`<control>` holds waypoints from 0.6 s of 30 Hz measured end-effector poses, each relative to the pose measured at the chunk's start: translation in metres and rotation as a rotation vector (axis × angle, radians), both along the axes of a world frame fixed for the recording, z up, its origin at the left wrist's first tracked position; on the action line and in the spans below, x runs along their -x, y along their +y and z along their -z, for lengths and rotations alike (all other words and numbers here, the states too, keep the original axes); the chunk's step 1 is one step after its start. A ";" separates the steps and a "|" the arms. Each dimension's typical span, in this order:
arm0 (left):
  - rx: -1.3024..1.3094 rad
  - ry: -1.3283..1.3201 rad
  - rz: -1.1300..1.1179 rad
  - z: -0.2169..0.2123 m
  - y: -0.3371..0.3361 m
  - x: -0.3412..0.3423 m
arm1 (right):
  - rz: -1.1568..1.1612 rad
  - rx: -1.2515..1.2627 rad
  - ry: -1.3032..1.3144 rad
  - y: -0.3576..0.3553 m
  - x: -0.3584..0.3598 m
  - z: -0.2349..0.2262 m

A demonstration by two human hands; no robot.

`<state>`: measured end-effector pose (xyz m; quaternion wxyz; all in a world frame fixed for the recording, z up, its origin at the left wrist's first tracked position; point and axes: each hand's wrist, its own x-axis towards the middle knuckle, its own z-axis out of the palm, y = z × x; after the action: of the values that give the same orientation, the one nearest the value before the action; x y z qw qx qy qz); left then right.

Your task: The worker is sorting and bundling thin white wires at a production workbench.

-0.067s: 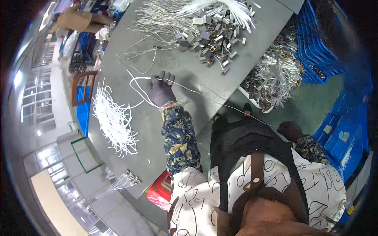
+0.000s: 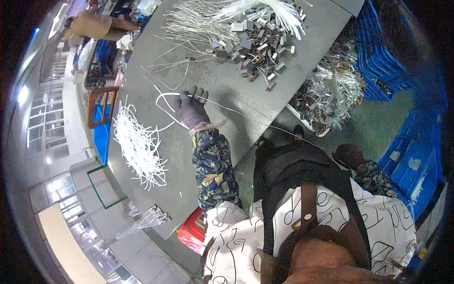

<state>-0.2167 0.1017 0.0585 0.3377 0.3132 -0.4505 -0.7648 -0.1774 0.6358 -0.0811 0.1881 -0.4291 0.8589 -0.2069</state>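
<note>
My left hand (image 2: 193,110), in a grey glove, is closed over the grey table (image 2: 222,78). Pinched in its fingers are a white flexible tube (image 2: 166,110), which loops out to the left, and a thin pale wire (image 2: 250,119). The wire stretches right, past the table edge, toward my right hand (image 2: 348,155). That hand, in a dark glove, is held low over the floor beside my apron. Its fingers look closed at the wire's far end, but the grip itself is too dark to make out.
Left on the table lies a heap of white tubes (image 2: 138,146). Far back are small dark-and-silver connectors (image 2: 257,47) and bundled wires (image 2: 194,23). A box of cabled parts (image 2: 331,90), blue crates (image 2: 380,52) and a red container (image 2: 193,230) stand around the table. Another person (image 2: 94,24) is at far left.
The view has shifted very slightly. Both hands keep nearly the same places, and the wire still runs between them.
</note>
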 end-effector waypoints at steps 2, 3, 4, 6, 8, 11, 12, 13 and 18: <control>0.084 -0.065 -0.043 -0.012 0.003 -0.004 | 0.081 -0.067 -0.176 -0.027 0.014 -0.038; 0.095 -0.026 -0.023 -0.008 -0.001 -0.008 | 0.163 -0.144 -0.351 -0.036 0.020 -0.051; 0.091 -0.019 -0.013 -0.010 0.004 -0.005 | 0.173 -0.146 -0.345 -0.026 0.018 -0.038; 0.064 -0.137 -0.022 -0.013 0.017 -0.003 | -0.162 0.168 0.043 -0.001 0.016 -0.001; 0.056 -0.124 -0.051 -0.009 0.012 -0.006 | -0.063 -0.042 -0.070 -0.001 0.012 -0.006; 0.054 -0.122 -0.074 -0.001 -0.003 -0.014 | -0.062 -0.066 -0.095 -0.010 0.008 -0.022; 0.096 -0.125 -0.004 0.006 -0.001 -0.017 | -0.160 0.123 -0.007 -0.014 0.008 -0.026; 0.134 -0.124 0.072 0.016 0.002 -0.019 | -0.162 0.117 -0.005 -0.012 0.004 -0.010; 0.698 -0.513 0.617 0.111 0.089 -0.062 | -0.290 -0.071 -0.029 -0.058 0.015 0.021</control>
<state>-0.1551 0.1909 -0.0521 0.0599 0.2122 -0.8175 -0.5320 -0.1923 0.5774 -0.1016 0.2433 -0.5386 0.7920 -0.1533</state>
